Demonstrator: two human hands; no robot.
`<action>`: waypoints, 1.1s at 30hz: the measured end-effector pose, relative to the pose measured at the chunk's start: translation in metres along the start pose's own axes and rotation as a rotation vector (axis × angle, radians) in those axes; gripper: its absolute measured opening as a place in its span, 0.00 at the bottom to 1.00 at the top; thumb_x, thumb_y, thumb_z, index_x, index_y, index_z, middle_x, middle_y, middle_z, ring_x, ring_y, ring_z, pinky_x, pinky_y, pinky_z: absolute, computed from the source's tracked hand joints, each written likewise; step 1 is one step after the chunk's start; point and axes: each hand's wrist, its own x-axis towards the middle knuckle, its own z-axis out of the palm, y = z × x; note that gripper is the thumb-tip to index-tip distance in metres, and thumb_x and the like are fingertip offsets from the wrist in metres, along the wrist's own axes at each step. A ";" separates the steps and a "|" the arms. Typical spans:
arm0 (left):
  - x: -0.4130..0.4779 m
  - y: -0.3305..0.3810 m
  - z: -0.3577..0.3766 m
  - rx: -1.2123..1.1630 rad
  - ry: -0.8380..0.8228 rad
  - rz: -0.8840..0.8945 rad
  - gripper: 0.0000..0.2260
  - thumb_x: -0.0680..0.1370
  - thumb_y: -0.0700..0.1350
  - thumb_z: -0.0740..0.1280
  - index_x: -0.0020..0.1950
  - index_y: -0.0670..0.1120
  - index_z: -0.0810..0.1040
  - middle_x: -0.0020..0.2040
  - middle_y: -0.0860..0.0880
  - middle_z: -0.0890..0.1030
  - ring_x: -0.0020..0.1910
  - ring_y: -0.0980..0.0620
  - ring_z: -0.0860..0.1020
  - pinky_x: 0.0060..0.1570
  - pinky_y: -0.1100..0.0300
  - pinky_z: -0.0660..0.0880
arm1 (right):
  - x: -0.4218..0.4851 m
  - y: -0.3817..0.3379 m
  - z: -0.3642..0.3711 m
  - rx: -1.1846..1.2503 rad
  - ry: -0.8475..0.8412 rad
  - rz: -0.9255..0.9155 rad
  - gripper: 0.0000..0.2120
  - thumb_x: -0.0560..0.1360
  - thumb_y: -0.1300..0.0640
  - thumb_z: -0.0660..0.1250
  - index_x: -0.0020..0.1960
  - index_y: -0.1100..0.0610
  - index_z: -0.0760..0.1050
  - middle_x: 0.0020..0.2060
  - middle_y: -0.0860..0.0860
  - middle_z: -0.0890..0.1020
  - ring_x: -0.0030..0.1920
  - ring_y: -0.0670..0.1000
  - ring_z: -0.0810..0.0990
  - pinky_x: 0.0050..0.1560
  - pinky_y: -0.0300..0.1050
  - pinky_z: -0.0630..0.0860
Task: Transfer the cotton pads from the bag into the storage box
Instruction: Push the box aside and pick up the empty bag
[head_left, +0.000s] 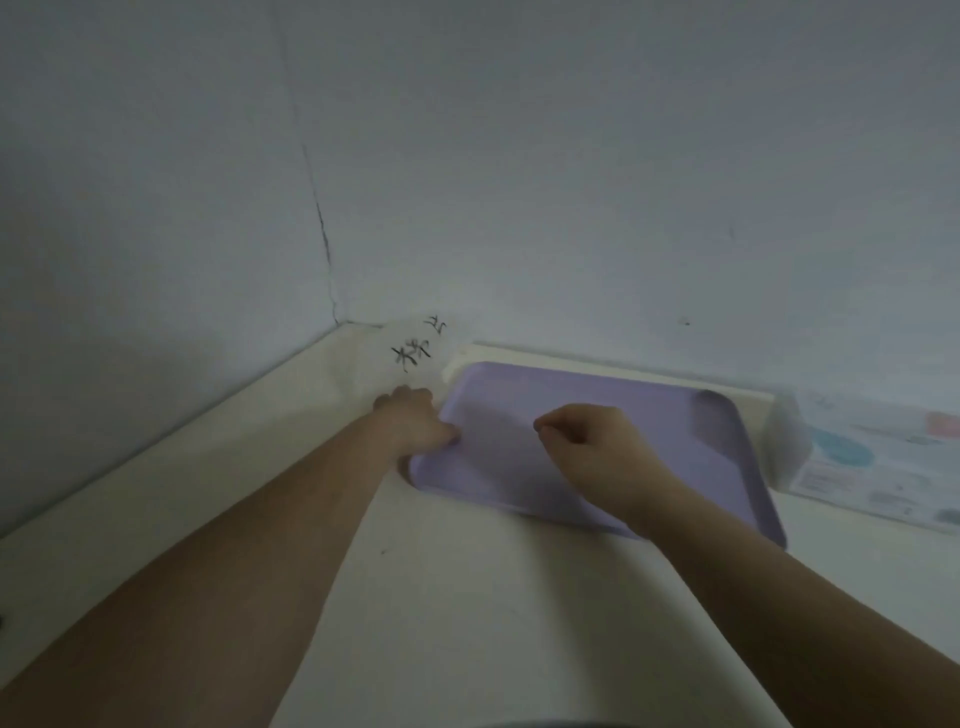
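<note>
While the left hand (415, 426) grips the left rim of the lilac tray (675, 415), the right hand (592, 447) hovers over the tray's middle, fingers curled on nothing visible, and the bag of cotton pads (872, 457) lies just right of the tray.

Black handwritten characters (418, 347) near the wall (519, 182), illegible; printing on the bag (878, 462) too blurred.

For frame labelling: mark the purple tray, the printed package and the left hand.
purple tray (675, 441): head view, bare floor right of the right wrist.
printed package (872, 457): head view, its front face.
left hand (415, 421): head view, back of the hand.
</note>
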 end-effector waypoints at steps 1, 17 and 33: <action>0.003 -0.001 0.004 -0.013 -0.026 -0.009 0.38 0.75 0.66 0.64 0.77 0.44 0.67 0.77 0.40 0.67 0.75 0.37 0.68 0.73 0.48 0.66 | 0.001 0.001 0.000 0.005 0.004 -0.001 0.09 0.81 0.59 0.68 0.54 0.55 0.87 0.46 0.49 0.87 0.47 0.48 0.83 0.45 0.25 0.72; 0.029 0.019 -0.012 -0.143 0.295 -0.020 0.32 0.82 0.65 0.59 0.74 0.41 0.70 0.70 0.40 0.77 0.68 0.39 0.76 0.60 0.49 0.74 | 0.015 -0.001 0.000 0.227 -0.020 0.145 0.09 0.81 0.58 0.69 0.46 0.51 0.86 0.43 0.51 0.89 0.48 0.56 0.87 0.53 0.57 0.84; -0.056 0.113 -0.022 -0.425 0.589 0.834 0.09 0.81 0.42 0.64 0.41 0.43 0.77 0.60 0.50 0.76 0.51 0.50 0.78 0.46 0.58 0.73 | 0.022 -0.013 -0.051 0.800 0.015 0.278 0.31 0.77 0.34 0.69 0.70 0.55 0.77 0.61 0.57 0.84 0.54 0.60 0.89 0.54 0.61 0.86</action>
